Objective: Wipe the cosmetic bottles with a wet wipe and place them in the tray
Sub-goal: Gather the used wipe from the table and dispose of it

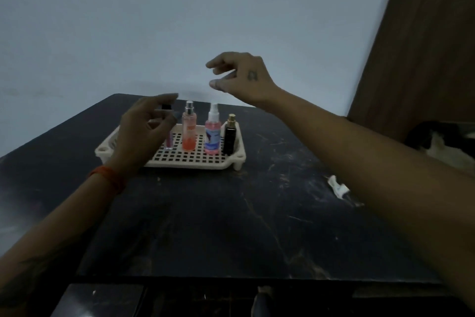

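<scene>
Head view is showing the black table (231, 214) carrying the tray (180, 159), four cosmetic bottles (213, 131) standing upright inside; left hand (144, 126) hovering nearest, right hand (239, 77) higher, both loosely curled, holding nothing; wipe (338, 186) lying rightward.

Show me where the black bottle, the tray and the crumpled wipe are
black bottle (228, 139): head view, on its dark body.
tray (191, 162): head view, on its near rim.
crumpled wipe (337, 186): head view, on its white middle.
</scene>
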Demonstrator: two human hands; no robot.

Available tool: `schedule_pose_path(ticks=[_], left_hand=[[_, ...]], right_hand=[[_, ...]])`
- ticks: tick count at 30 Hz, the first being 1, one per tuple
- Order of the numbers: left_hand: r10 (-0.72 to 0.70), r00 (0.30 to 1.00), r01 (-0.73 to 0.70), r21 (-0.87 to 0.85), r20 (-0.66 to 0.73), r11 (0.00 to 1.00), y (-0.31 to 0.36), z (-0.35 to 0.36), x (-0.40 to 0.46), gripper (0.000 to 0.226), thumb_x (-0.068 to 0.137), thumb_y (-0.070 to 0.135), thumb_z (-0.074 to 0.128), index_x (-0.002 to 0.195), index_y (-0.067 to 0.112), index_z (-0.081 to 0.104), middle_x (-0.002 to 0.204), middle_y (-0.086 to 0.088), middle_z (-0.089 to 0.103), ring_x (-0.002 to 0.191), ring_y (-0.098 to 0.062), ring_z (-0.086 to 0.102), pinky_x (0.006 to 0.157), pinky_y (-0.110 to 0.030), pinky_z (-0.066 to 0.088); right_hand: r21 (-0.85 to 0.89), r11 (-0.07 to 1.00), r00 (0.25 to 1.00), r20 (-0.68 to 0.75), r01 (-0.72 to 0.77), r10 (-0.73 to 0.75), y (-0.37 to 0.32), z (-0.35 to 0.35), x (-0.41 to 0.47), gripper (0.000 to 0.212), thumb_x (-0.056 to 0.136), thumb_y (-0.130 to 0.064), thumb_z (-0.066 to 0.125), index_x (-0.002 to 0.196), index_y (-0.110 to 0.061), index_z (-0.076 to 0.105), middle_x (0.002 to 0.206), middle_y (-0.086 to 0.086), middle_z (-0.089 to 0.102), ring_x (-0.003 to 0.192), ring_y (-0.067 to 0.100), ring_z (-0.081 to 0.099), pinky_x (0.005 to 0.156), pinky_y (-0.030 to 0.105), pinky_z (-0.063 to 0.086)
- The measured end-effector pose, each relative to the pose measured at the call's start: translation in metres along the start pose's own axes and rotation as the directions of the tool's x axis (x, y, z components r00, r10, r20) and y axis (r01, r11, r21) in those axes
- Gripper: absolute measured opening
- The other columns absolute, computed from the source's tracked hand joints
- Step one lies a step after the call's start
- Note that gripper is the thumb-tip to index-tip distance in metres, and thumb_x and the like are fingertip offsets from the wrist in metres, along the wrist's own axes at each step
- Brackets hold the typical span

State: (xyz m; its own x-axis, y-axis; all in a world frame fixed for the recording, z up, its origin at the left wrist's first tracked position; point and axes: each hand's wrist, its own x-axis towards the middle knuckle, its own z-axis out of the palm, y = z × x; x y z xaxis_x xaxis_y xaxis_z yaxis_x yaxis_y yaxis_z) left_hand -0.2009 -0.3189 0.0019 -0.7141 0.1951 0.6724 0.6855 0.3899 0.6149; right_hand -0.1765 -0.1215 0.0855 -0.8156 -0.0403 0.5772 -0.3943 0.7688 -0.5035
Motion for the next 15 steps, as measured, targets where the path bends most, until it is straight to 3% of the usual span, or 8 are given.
schedule_pose_path(ticks=[4,7,9,11,13,15], left_hand=[[0.091,0.982,-0.092,-0.007,0.167,0.996,0.050,0.047,-0.014,0.038,0.088,0.017,0.059,0.125,0.016,0.053,0.122,-0.009,0.055,0.097,-0.007,0.056,0.071,-0.011,0.046],[0.137,0.943,-0.137,-0.022,0.305,0.990,0.083,0.086,-0.030,0.038,0.086,0.011,0.061,0.124,0.014,0.056,0.116,-0.012,0.060,0.093,-0.016,0.062,0.080,-0.026,0.053],[0.166,0.903,-0.160,-0.049,0.397,0.986,0.099,0.113,-0.042,0.039,0.085,0.011,0.063,0.123,0.016,0.057,0.118,-0.006,0.058,0.092,-0.014,0.061,0.079,-0.018,0.049],[0.155,0.874,-0.168,-0.014,0.461,0.986,0.112,0.140,-0.048,0.041,0.083,0.014,0.066,0.123,0.020,0.058,0.118,0.002,0.056,0.097,-0.010,0.058,0.079,-0.013,0.044],[0.102,0.837,-0.123,0.004,0.537,0.992,0.121,0.167,-0.052,0.044,0.081,0.012,0.068,0.123,0.019,0.059,0.121,-0.001,0.060,0.100,-0.014,0.060,0.086,-0.021,0.047],[0.062,0.798,-0.095,0.024,0.600,0.995,0.129,0.190,-0.052,0.045,0.078,0.008,0.069,0.122,0.016,0.060,0.119,-0.007,0.063,0.098,-0.017,0.062,0.085,-0.019,0.047]], right_hand=[[0.049,0.988,0.987,-0.058,-0.148,0.151,0.032,-0.047,-0.059,0.033,0.076,-0.018,0.073,0.108,-0.018,0.066,0.104,0.004,0.067,0.082,0.014,0.065,0.081,0.024,0.053],[0.055,0.963,0.960,-0.073,-0.265,0.269,0.057,-0.075,-0.107,0.030,0.075,-0.014,0.073,0.105,-0.015,0.067,0.100,0.006,0.068,0.088,0.015,0.064,0.082,0.024,0.052],[0.040,0.942,0.938,-0.086,-0.333,0.336,0.074,-0.088,-0.137,0.029,0.075,-0.010,0.073,0.104,-0.012,0.067,0.097,0.006,0.068,0.089,0.016,0.062,0.079,0.022,0.048],[-0.033,0.908,0.906,-0.095,-0.417,0.412,0.091,-0.095,-0.162,0.033,0.075,-0.009,0.074,0.107,-0.011,0.067,0.102,0.008,0.069,0.091,0.016,0.062,0.081,0.022,0.048],[-0.160,0.856,0.871,-0.071,-0.491,0.487,0.107,-0.098,-0.182,0.036,0.075,-0.013,0.073,0.110,-0.012,0.066,0.109,0.008,0.068,0.098,0.017,0.062,0.090,0.024,0.048],[-0.279,0.815,0.852,-0.023,-0.508,0.523,0.119,-0.097,-0.195,0.032,0.077,-0.020,0.069,0.108,-0.014,0.068,0.108,0.009,0.069,0.101,0.021,0.063,0.088,0.024,0.046]])
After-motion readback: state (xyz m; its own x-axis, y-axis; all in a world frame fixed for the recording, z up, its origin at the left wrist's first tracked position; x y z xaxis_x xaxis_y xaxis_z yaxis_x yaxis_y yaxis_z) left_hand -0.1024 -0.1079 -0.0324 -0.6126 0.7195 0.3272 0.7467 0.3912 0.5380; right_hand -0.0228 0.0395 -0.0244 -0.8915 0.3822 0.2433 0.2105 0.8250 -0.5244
